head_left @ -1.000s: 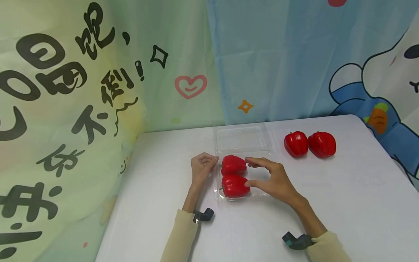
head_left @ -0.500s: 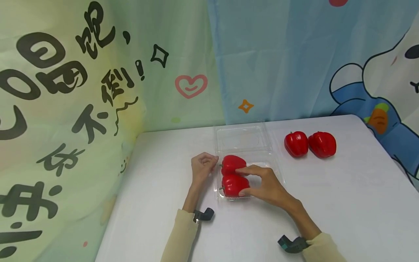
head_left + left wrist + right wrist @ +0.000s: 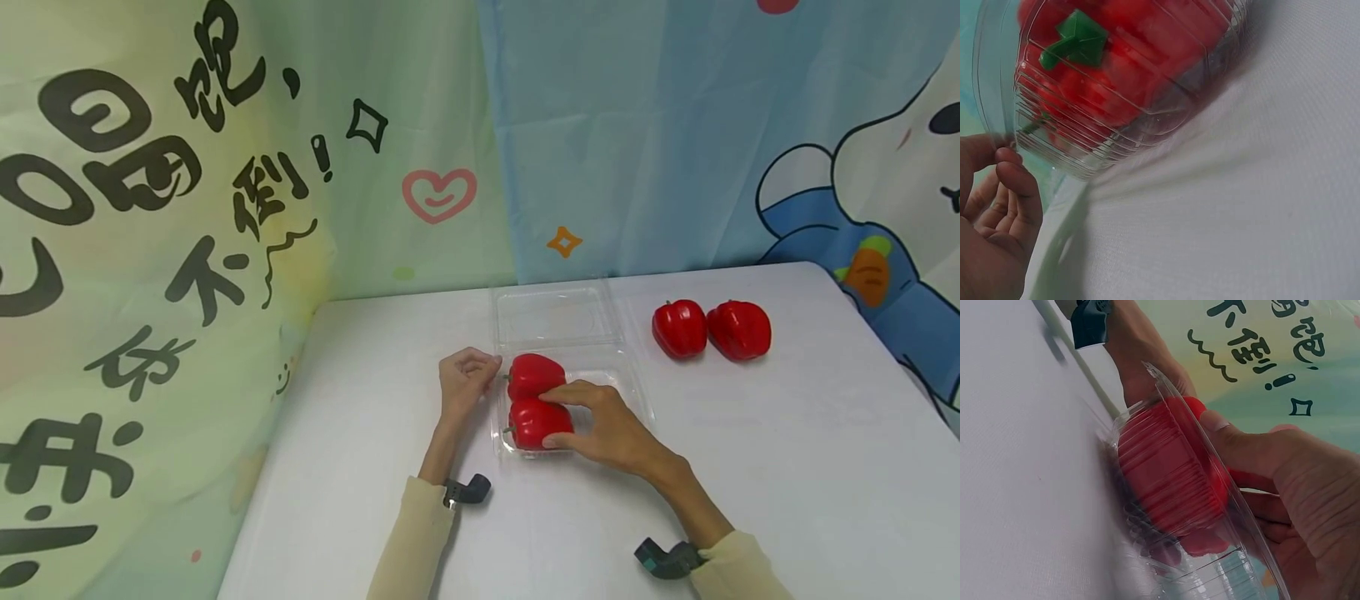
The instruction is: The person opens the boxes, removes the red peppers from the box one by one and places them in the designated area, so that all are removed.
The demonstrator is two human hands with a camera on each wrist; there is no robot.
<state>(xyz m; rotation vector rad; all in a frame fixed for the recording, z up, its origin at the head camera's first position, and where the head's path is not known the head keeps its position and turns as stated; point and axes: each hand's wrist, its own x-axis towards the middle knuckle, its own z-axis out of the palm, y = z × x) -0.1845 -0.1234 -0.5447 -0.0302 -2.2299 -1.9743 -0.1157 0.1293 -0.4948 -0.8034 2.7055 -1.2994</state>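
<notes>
Two red bell peppers lie side by side in the left half of a clear plastic clamshell box (image 3: 626, 375), whose lid (image 3: 555, 317) is folded back. My right hand (image 3: 611, 429) grips the near bell pepper (image 3: 536, 423), thumb on its front side and fingers on its far side, by the other bell pepper (image 3: 534, 375). My left hand (image 3: 463, 383) pinches the left rim of the box between thumb and forefinger. In the left wrist view, a green stem (image 3: 1082, 40) shows through the ribbed wall. The right wrist view shows the thumb (image 3: 1216, 422) against the red pepper.
Two more red bell peppers, one on the left (image 3: 679, 329) and one on the right (image 3: 738, 331), stand together on the white table (image 3: 787, 467) at the back right. A printed curtain (image 3: 637, 150) hangs behind the table and along its left side.
My right hand has moved left and closed from a wide spread onto the near bell pepper. The left hand stays at the box rim.
</notes>
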